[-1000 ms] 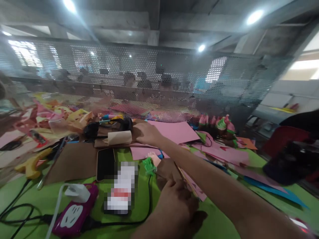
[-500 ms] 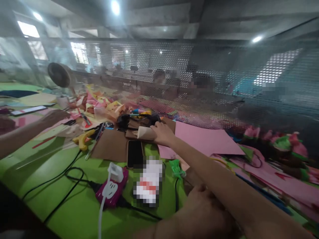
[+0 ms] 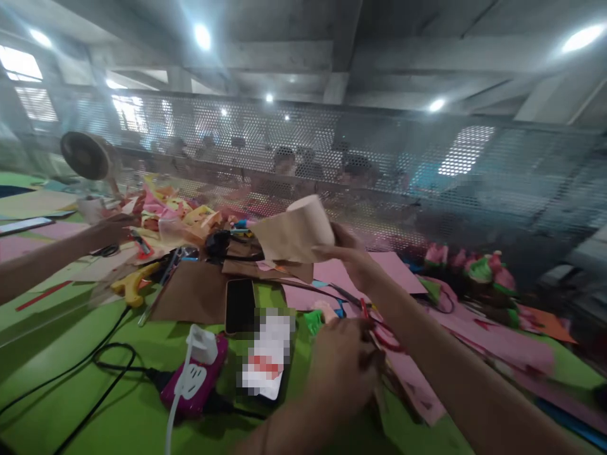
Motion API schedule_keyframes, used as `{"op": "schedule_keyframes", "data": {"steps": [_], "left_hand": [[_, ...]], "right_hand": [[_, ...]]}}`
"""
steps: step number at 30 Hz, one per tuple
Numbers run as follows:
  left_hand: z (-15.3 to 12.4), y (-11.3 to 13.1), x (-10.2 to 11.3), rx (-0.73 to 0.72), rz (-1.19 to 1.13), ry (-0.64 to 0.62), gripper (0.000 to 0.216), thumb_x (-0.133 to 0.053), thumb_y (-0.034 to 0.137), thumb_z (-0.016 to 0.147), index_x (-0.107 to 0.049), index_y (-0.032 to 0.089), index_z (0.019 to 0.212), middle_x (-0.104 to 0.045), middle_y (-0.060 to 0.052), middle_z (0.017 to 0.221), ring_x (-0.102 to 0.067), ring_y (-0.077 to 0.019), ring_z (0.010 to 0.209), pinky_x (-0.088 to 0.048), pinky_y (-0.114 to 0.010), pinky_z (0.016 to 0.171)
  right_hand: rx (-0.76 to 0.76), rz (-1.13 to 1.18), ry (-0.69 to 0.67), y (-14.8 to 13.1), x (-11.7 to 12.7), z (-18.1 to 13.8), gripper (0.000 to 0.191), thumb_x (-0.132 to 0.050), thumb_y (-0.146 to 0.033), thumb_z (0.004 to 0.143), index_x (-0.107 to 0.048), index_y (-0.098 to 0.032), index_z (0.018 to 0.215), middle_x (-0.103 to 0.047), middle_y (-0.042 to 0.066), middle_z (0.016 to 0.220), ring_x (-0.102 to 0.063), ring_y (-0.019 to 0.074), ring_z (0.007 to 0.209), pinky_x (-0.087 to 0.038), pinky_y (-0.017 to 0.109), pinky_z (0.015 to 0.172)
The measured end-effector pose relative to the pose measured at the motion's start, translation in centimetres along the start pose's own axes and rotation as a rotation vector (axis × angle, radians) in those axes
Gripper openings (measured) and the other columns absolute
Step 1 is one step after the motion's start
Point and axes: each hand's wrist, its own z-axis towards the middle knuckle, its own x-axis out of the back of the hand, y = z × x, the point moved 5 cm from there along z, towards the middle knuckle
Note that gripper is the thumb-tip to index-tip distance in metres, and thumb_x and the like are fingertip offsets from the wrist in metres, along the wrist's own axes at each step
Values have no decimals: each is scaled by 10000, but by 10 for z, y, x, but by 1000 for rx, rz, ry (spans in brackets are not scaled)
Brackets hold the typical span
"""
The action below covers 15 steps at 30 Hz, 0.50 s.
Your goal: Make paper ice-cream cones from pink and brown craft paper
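Observation:
My right hand point(image 3: 353, 253) grips a wide roll of beige tape point(image 3: 310, 218), raised above the table, its loose end stretching to the left. Lower down, my left hand point(image 3: 339, 366) is closed with the fingers curled; whatever is in them is hidden. Beside those fingers lies a pair of scissors point(image 3: 386, 335) with red handles, partly covered by my hand and arm. A piece of green wrapping point(image 3: 313, 321) shows just past the left knuckles. Pink sheets point(image 3: 393, 272) lie beneath my right forearm.
A phone with a lit screen point(image 3: 268, 357), a dark phone point(image 3: 240, 306) and a purple power strip point(image 3: 194, 382) with cables lie on the green table. Near the yellow glue gun point(image 3: 133, 284) is another person's arm point(image 3: 61, 256). A perforated screen point(image 3: 213, 151) stands behind.
My right hand has lifted the tape roll off the pile, tilting it with its loose end showing. My left hand has moved up and left, towards the green wrapping. The view has shifted right.

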Motion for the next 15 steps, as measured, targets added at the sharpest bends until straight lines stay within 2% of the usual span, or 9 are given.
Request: {"op": "schedule_keyframes", "data": {"steps": [1,3,4,6,10,13,15], "left_hand": [[2,-4,3,102,-177,41,337,-629,279,816,-613,199,1143,-690,-135,1060,-619,-311,986,-467,-473,860],[3,-10,3,249,-565,66,421,-648,360,831,-564,211,1215,-670,-131,1134,-624,-285,1022,-481,-430,869],[4,-11,0,284,-734,50,491,-684,404,811,-550,221,1246,-645,-131,1213,-605,-286,1093,-474,-418,904],[2,-11,-6,310,-972,2,584,-745,481,758,-564,250,1263,-607,-110,1321,-537,-299,1235,-434,-408,988],[-9,-13,-21,434,-1156,-140,534,-728,545,770,-642,219,1184,-636,-127,1298,-536,-328,1252,-388,-440,1049],[-16,-6,-23,459,-1236,-183,520,-747,459,788,-601,229,1231,-645,-122,1277,-600,-309,1171,-422,-447,1025],[-15,-1,-18,435,-1279,-145,535,-767,383,781,-565,247,1257,-667,-101,1229,-629,-291,1122,-461,-433,980]], "right_hand": [[-1,101,27,-4,13,-17,580,-530,-339,844,-423,-229,1403,-627,61,1326,-594,265,1175,-491,397,927],[-74,637,112,-5,32,-54,500,-617,-338,800,-570,-255,1291,-676,46,1262,-588,287,1189,-458,422,979],[-123,792,140,-4,36,-73,478,-668,-331,768,-615,-264,1238,-699,43,1221,-599,288,1170,-456,422,982],[-254,950,178,2,34,-110,460,-753,-296,691,-672,-261,1143,-730,49,1151,-625,295,1122,-477,417,945],[-521,968,216,19,13,-170,489,-858,-248,603,-702,-225,1066,-731,84,1130,-625,325,1123,-477,428,936],[-599,912,285,25,9,-197,562,-903,-239,534,-708,-226,1061,-727,86,1136,-616,347,1127,-470,445,948],[-594,886,249,22,13,-206,583,-916,-247,518,-718,-226,1065,-725,91,1150,-598,356,1157,-453,456,983]]}}
